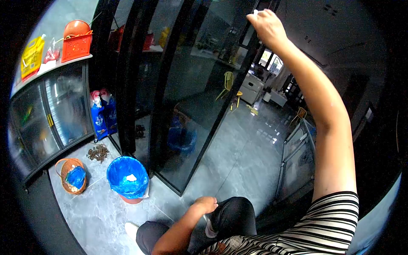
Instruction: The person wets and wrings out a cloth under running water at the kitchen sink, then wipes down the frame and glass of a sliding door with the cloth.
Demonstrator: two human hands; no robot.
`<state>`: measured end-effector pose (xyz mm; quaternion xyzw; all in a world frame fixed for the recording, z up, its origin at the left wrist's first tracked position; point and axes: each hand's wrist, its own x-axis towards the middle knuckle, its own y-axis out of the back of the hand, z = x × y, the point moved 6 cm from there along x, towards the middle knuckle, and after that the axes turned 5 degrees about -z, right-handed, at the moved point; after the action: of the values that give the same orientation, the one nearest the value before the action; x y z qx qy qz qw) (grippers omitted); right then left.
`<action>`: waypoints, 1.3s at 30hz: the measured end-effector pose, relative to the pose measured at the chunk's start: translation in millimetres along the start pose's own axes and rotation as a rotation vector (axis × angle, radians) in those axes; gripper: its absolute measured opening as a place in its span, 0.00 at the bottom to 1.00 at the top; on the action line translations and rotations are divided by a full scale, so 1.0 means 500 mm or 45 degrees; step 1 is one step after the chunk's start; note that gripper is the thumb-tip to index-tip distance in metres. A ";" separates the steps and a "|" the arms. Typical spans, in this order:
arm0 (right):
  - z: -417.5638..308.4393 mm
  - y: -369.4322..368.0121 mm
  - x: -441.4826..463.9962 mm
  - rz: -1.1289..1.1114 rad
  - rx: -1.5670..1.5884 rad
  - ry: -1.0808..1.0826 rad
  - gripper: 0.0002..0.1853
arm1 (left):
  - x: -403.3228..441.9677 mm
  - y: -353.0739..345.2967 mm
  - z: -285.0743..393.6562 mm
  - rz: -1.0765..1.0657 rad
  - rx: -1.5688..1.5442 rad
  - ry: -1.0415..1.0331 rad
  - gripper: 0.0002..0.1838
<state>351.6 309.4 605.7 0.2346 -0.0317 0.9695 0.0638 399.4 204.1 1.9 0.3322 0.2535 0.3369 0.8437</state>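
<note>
My right hand (268, 27) is raised high at the upper edge of the glass door (199, 97), its fingers closed round a small white thing (256, 12) that I cannot make out. The black door frame runs down below it. Low in the view, my left hand (206, 205) is beside my knee in dark trousers (233, 214). Its fingers are curled together, and whatever they may hold is hidden.
A bin with a blue bag (127, 178) and a wicker basket (73, 176) stand on the grey floor (97, 212). Nearby are a dark pile (98, 153), blue bags (102, 117), a glass-door cabinet (51, 114) and, right, a metal-framed panel (297, 157).
</note>
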 end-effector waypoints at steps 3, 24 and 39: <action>-0.006 0.038 -0.028 0.219 0.064 0.050 0.20 | -0.004 -0.004 0.002 -0.018 0.009 0.050 0.17; -0.209 -0.096 -0.031 -0.644 -0.413 0.233 0.19 | 0.022 -0.023 0.002 -0.097 0.086 0.028 0.18; -0.504 -0.051 -0.232 -0.587 0.147 0.285 0.20 | -0.046 -0.014 -0.010 -0.075 0.174 0.164 0.18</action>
<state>343.8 345.0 329.7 0.1302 0.0853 0.9494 0.2726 384.1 185.0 -1.9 0.3589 0.3393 0.3145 0.8107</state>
